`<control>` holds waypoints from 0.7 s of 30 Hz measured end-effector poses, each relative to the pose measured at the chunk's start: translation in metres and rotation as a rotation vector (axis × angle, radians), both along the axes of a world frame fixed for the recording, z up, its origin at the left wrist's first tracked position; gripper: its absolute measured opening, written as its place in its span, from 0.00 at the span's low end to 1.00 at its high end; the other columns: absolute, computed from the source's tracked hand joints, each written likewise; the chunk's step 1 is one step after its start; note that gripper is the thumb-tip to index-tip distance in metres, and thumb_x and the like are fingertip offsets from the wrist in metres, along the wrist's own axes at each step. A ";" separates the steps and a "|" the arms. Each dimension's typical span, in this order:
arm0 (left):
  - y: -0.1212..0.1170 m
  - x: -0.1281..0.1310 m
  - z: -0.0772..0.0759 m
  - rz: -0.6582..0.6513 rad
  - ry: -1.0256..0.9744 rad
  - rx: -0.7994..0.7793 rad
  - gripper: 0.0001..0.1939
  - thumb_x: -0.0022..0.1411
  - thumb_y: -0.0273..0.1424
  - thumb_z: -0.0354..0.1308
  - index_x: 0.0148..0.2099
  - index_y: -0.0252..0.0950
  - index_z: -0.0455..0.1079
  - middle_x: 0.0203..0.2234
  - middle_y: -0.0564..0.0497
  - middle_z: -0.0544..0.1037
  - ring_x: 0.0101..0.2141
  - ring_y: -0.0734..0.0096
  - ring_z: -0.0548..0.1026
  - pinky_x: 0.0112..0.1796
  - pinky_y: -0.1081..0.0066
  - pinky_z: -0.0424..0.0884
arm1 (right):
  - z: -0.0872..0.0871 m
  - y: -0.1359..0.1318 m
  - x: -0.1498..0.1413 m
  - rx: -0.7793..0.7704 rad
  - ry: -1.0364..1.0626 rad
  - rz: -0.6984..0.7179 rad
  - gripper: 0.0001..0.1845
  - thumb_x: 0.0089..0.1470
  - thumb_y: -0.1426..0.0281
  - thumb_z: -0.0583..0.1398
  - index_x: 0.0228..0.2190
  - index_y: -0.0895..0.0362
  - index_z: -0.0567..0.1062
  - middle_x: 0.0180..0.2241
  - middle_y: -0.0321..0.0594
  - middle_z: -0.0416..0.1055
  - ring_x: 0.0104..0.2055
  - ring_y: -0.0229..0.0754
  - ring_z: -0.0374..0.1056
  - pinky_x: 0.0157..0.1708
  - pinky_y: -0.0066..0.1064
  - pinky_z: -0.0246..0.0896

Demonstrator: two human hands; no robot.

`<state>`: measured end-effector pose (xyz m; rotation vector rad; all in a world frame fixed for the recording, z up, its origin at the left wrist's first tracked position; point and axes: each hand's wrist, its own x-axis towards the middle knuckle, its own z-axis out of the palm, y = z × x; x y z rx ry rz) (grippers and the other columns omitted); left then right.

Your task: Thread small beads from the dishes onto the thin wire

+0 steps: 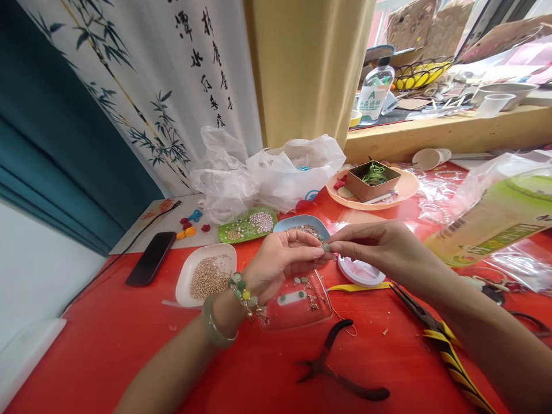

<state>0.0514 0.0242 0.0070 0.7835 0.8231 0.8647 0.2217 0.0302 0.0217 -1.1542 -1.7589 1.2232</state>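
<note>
My left hand and my right hand meet above the table, both closed at the fingertips. Between them is a small pale green bead, pinched by the thumb and fingers of each hand. Any thread or wire in it is too small to make out. A beaded bracelet and a jade bangle circle the left wrist. Below the hands lies a clear tray with green beads and small gold pieces. Black-handled pliers rest open in front of it.
A white dish of gold beads, a green bead tray and a blue dish stand around the hands. A phone lies left. Yellow-and-black pliers lie under the right forearm. Plastic bags stand behind.
</note>
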 end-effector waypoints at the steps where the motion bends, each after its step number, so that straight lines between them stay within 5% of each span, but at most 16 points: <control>1: 0.000 0.000 0.000 -0.001 0.004 0.000 0.07 0.45 0.21 0.61 0.28 0.30 0.66 0.22 0.51 0.76 0.27 0.75 0.75 0.36 0.71 0.67 | 0.000 0.000 0.000 -0.021 0.005 0.011 0.04 0.39 0.68 0.64 0.22 0.55 0.77 0.24 0.36 0.74 0.27 0.35 0.66 0.25 0.24 0.59; 13: 0.003 -0.004 -0.002 -0.088 -0.004 -0.040 0.04 0.47 0.24 0.60 0.29 0.29 0.69 0.21 0.49 0.77 0.24 0.76 0.74 0.32 0.73 0.68 | -0.008 0.002 0.000 -0.175 0.049 -0.063 0.08 0.42 0.67 0.62 0.17 0.57 0.74 0.14 0.30 0.61 0.16 0.27 0.51 0.15 0.24 0.42; 21: 0.000 -0.001 0.000 0.022 -0.033 -0.026 0.04 0.44 0.22 0.61 0.26 0.30 0.69 0.20 0.51 0.77 0.26 0.76 0.74 0.35 0.72 0.68 | -0.008 0.002 -0.001 -0.178 0.074 -0.077 0.06 0.41 0.67 0.62 0.20 0.58 0.74 0.16 0.32 0.64 0.18 0.29 0.54 0.17 0.25 0.44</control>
